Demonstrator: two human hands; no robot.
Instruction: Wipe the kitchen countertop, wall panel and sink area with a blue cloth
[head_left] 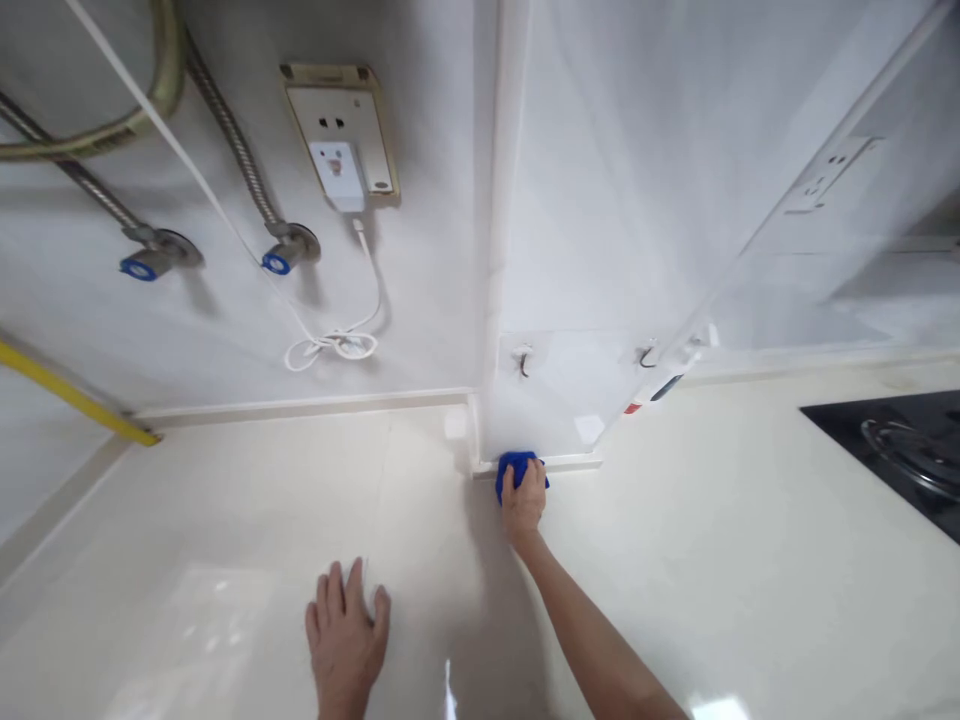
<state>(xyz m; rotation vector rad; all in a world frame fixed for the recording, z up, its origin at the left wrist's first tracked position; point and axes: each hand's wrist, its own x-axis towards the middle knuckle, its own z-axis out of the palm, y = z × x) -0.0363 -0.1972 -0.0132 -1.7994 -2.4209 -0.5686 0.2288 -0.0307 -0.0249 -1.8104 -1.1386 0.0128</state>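
My right hand (524,503) is stretched forward and closed on a small blue cloth (514,466), pressing it against the foot of a white wall column (540,400) where it meets the cream countertop (225,520). My left hand (346,630) lies flat on the countertop near the front, fingers spread and holding nothing. The cloth is mostly covered by my fingers.
On the wall are a socket with a white charger (341,172) and a coiled cable (334,346), two blue-capped valves (142,265) (279,262) with metal hoses, and a yellow pipe (75,398) at left. A black gas hob (896,450) sits at right. Another socket (829,172) is on the right wall.
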